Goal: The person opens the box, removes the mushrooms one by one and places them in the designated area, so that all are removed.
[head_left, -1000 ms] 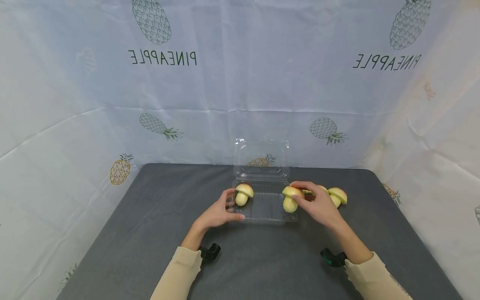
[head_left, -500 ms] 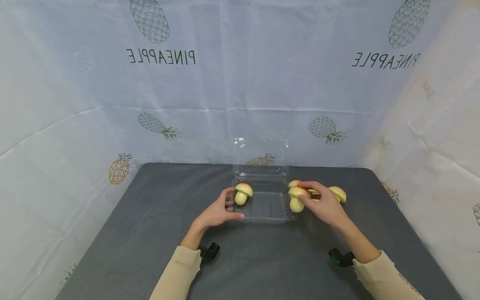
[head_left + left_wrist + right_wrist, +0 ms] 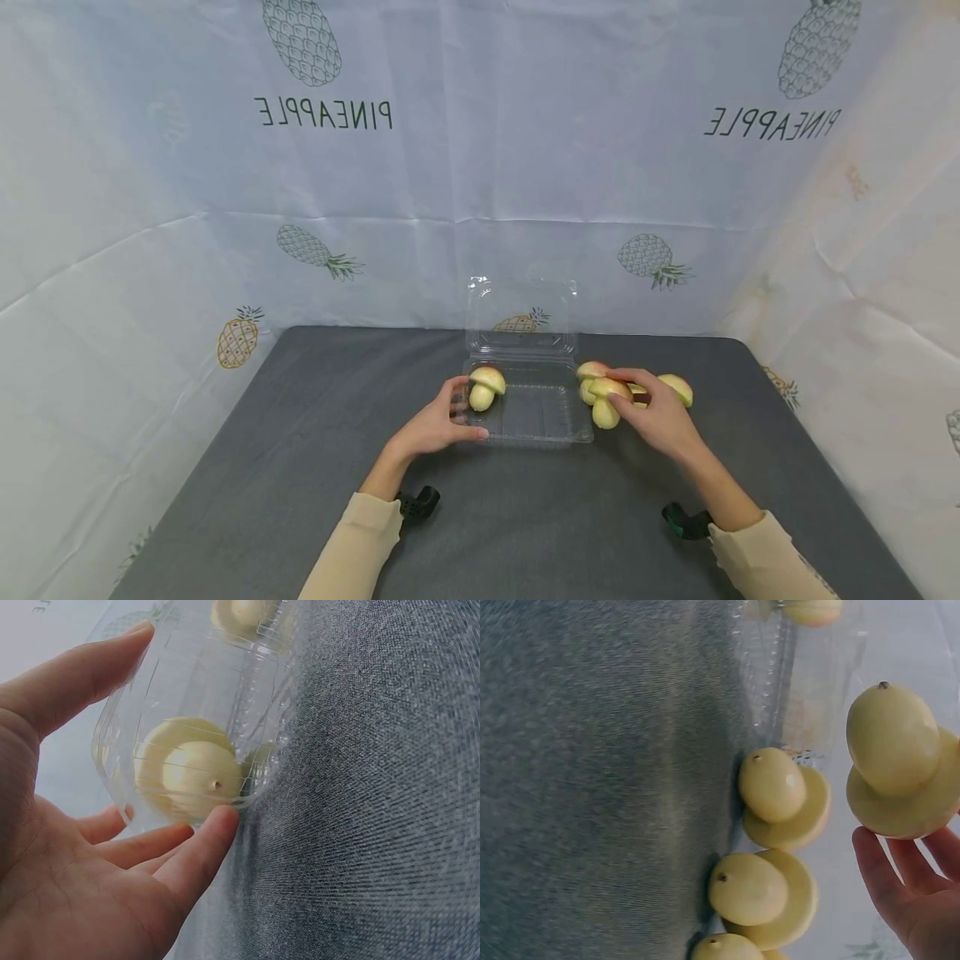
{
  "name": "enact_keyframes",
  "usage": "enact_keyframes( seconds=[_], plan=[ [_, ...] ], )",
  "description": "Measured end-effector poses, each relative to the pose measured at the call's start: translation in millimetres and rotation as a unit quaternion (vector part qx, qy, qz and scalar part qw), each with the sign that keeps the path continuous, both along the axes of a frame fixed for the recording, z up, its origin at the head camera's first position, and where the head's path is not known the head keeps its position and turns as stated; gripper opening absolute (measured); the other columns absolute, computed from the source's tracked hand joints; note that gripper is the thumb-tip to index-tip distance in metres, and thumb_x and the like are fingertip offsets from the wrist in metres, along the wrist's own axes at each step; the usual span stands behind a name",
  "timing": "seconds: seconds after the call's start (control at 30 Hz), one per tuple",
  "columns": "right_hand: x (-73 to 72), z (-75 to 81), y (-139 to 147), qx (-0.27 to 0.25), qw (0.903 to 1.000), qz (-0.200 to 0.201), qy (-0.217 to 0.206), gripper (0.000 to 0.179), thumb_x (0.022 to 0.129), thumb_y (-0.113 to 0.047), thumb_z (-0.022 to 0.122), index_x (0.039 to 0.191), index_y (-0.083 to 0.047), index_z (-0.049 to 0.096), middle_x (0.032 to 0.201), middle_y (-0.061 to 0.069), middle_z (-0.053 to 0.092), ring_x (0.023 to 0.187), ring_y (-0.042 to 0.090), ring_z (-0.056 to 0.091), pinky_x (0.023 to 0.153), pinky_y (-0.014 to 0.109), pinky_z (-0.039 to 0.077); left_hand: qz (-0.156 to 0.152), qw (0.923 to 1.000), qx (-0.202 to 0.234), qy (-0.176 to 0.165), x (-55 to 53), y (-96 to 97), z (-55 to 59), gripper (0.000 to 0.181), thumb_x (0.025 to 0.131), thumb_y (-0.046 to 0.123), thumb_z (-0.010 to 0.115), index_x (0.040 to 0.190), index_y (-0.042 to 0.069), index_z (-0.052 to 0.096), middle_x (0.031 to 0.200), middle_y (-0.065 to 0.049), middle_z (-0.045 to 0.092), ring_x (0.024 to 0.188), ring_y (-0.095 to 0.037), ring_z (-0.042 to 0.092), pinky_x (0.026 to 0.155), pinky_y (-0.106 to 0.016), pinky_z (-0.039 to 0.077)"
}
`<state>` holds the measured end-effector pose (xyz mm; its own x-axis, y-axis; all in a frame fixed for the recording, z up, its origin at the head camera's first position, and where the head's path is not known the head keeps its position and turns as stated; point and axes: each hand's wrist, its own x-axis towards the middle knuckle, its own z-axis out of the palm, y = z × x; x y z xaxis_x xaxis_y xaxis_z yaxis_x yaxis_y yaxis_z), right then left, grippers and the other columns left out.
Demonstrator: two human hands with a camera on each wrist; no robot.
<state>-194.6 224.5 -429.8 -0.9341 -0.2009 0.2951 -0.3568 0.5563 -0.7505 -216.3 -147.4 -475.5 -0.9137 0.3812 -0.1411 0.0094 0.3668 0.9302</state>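
A clear plastic clamshell box [image 3: 536, 421] lies with its lid raised, one toy mushroom [image 3: 487, 388] with a reddish-yellow cap inside at the left. My left hand [image 3: 437, 425] grips the box's left end, thumb at the near corner and fingers along the side; the left wrist view shows the mushroom [image 3: 196, 771] through the plastic wall. By its cap, my right hand [image 3: 658, 417] pinches another mushroom [image 3: 606, 412] just right of the box. In the right wrist view this held mushroom [image 3: 895, 742] is raised above the others.
Several more mushrooms stand on the grey table right of the box: one [image 3: 591, 370] behind the held one, another [image 3: 678, 388] beyond the right hand, which partly hides the row. A white pineapple-print cloth [image 3: 517, 167] hangs behind and at both sides.
My right hand has moved right with its mushroom, from over the box's right end to beside it, uncovering a mushroom behind. The left hand stays on the box.
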Motion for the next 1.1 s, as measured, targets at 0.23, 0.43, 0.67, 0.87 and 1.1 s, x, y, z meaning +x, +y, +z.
enact_keyframes(
  seconds=[0.23, 0.43, 0.67, 0.87, 1.1],
  plan=[
    [-3.9, -11.7, 5, 0.003, 0.9999, 0.000, 0.016, 0.035, 0.098, -0.012, 0.071, 0.130, 0.002, 0.065, 0.127, 0.018, 0.063, 0.109, 0.033, 0.062, 0.080, 0.031, 0.057, -0.002, 1.0000, 0.001, 0.001, 0.2, -0.1, 0.0, 0.102, 0.088, 0.028, 0.083, 0.162, 0.012, 0.015, 0.166, -0.018, 0.017, 0.142, -0.041, 0.039, 0.108, -0.055, 0.045],
    [-4.7, -23.8, 10, 0.017, 0.9998, -0.009, 0.000, 0.036, 0.098, -0.016, 0.070, 0.131, -0.001, 0.065, 0.127, 0.016, 0.064, 0.109, 0.032, 0.063, 0.082, 0.034, 0.057, -0.004, 1.0000, 0.002, -0.001, 1.0, 0.1, 0.6, 0.103, 0.088, 0.028, 0.083, 0.162, 0.012, 0.015, 0.165, -0.018, 0.017, 0.142, -0.042, 0.039, 0.108, -0.055, 0.045],
    [-4.4, -35.1, 14, 0.042, 0.9991, -0.005, 0.000, 0.036, 0.099, -0.016, 0.070, 0.131, 0.000, 0.064, 0.127, 0.017, 0.063, 0.109, 0.033, 0.062, 0.084, 0.041, 0.056, -0.005, 0.9999, 0.010, 0.001, 1.3, -0.9, -0.5, 0.103, 0.087, 0.028, 0.084, 0.162, 0.012, 0.015, 0.165, -0.018, 0.018, 0.143, -0.041, 0.039, 0.109, -0.054, 0.044],
    [-5.2, -39.9, 16, 0.051, 0.9987, -0.004, -0.002, 0.034, 0.098, -0.016, 0.071, 0.129, -0.002, 0.065, 0.128, 0.017, 0.061, 0.110, 0.032, 0.061, 0.084, 0.046, 0.054, -0.005, 0.9999, 0.012, 0.004, 0.8, -2.2, -1.3, 0.102, 0.087, 0.025, 0.084, 0.162, 0.012, 0.015, 0.165, -0.019, 0.019, 0.142, -0.042, 0.039, 0.108, -0.056, 0.044],
    [-3.4, -40.8, 17, 0.075, 0.9971, 0.012, 0.000, 0.035, 0.097, -0.015, 0.072, 0.128, -0.003, 0.066, 0.130, 0.017, 0.061, 0.111, 0.032, 0.061, 0.084, 0.047, 0.054, -0.003, 1.0000, 0.007, 0.001, -0.2, -1.9, -1.7, 0.104, 0.087, 0.028, 0.084, 0.162, 0.013, 0.015, 0.165, -0.017, 0.019, 0.143, -0.040, 0.039, 0.110, -0.054, 0.044]
  ],
)
